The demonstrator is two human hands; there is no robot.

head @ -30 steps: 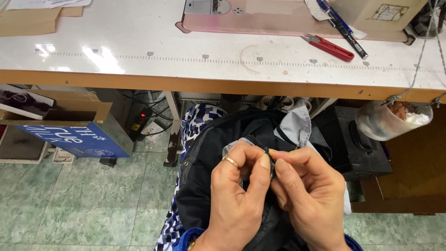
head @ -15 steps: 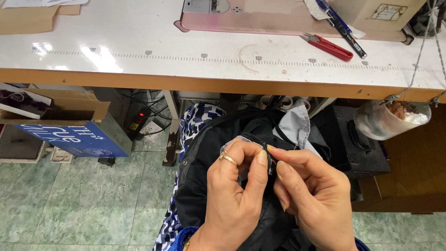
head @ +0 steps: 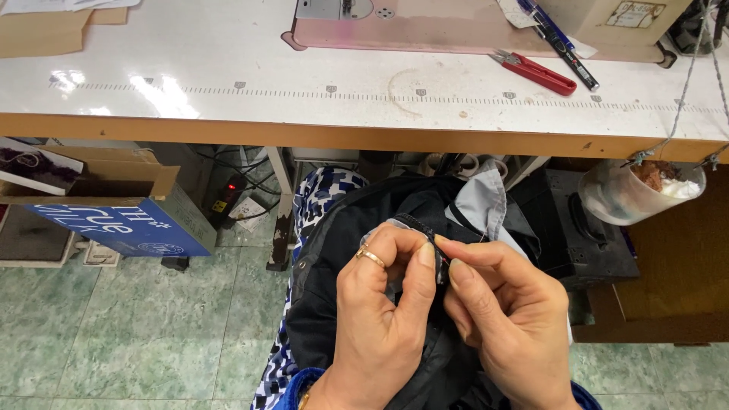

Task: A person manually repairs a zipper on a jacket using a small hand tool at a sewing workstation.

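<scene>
On your lap, below the desk (head: 364,129), lies the black garment (head: 357,304). Your left hand (head: 380,311) and right hand (head: 509,319) have their fingers clamped on one edge; the handwork looks midway, with the snips (head: 535,72) untouched.
</scene>
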